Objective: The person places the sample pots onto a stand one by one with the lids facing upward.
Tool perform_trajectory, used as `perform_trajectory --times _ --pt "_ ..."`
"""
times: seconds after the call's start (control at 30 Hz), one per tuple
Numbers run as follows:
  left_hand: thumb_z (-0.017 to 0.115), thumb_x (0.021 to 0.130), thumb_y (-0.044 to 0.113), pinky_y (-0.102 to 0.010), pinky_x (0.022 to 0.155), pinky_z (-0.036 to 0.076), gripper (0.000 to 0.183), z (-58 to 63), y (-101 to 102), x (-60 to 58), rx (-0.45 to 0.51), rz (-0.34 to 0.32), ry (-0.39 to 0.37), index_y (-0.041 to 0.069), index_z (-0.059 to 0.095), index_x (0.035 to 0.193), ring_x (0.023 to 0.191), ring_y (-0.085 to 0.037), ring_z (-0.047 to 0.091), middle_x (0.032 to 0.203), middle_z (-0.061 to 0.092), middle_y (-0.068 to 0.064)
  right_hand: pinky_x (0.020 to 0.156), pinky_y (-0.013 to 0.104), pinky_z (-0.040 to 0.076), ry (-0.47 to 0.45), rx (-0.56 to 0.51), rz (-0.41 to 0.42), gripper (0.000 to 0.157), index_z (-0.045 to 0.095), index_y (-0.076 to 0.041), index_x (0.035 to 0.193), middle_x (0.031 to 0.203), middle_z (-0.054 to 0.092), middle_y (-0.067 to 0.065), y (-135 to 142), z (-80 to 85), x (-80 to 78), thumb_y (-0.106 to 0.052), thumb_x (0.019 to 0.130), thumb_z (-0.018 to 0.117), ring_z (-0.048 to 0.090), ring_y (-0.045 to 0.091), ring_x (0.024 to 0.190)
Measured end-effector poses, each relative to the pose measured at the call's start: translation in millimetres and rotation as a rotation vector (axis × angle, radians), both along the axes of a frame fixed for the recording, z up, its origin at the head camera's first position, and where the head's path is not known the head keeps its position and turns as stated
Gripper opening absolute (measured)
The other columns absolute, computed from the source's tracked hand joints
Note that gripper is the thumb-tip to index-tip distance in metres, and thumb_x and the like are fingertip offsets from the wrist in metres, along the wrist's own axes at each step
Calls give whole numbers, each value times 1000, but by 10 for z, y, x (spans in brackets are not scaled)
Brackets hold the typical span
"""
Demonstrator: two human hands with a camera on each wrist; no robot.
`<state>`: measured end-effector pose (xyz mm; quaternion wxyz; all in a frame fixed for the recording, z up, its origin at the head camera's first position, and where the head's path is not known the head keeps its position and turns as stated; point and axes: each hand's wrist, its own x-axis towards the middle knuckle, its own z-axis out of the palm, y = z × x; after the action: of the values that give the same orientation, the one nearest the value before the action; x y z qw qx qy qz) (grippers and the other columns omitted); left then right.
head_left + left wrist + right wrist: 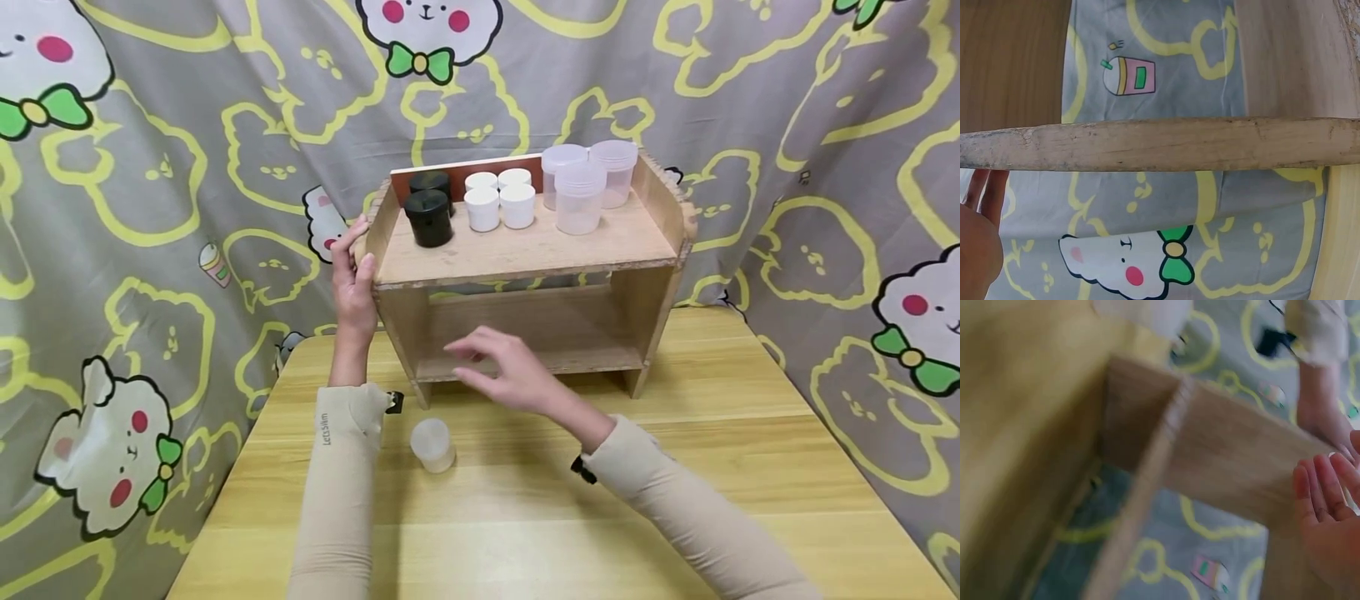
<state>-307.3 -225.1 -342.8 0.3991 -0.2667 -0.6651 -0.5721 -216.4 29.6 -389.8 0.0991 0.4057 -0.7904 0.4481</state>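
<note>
A two-tier wooden shelf point(465, 262) stands on the table. My left hand point(354, 287) rests against the outer face of its left side panel point(1166, 145), fingers touching the wood; the left wrist view shows only part of that hand. My right hand point(506, 371), thumb and fingers apart, hovers before the lower tier and holds nothing. In the right wrist view its fingers point(1329, 490) are loosely bent. A small translucent jar point(432, 446) stands on the table below my hands, touched by neither.
The upper tier bears two black jars point(430, 221), several white jars point(483, 210) and three clear lidded jars point(580, 200). Under them is the lower tier point(577, 329). The wooden table point(675, 500) reaches a patterned curtain point(262, 83) behind and at both sides.
</note>
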Motion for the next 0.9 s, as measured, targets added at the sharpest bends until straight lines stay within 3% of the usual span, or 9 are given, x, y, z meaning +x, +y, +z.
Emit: perform_trajectory --times 0.23,0.63,0.9 --pt "52 95 22 -35 120 32 50 2 7 -3 22 -15 -1 2 50 140 148 -21 42 156 50 -14 99 43 55 -118 129 75 39 68 -7 132 119 69 7 -268 -388 20 -21 96 73 67 27 113" --pt "52 95 24 -36 121 31 50 -10 4 7 -5 3 -7 3 50 140 149 -20 42 156 50 -13 107 41 49 -272 417 136 69 51 -15 152 147 55 9 -475 -827 8 -41 93 75 57 27 132" --pt "52 95 23 -36 122 30 49 4 1 3 3 -5 -7 3 50 140 149 -20 41 155 51 -13 104 37 49 -245 487 121 71 53 -20 150 142 58 5 -553 -986 54 -38 87 82 59 20 125"
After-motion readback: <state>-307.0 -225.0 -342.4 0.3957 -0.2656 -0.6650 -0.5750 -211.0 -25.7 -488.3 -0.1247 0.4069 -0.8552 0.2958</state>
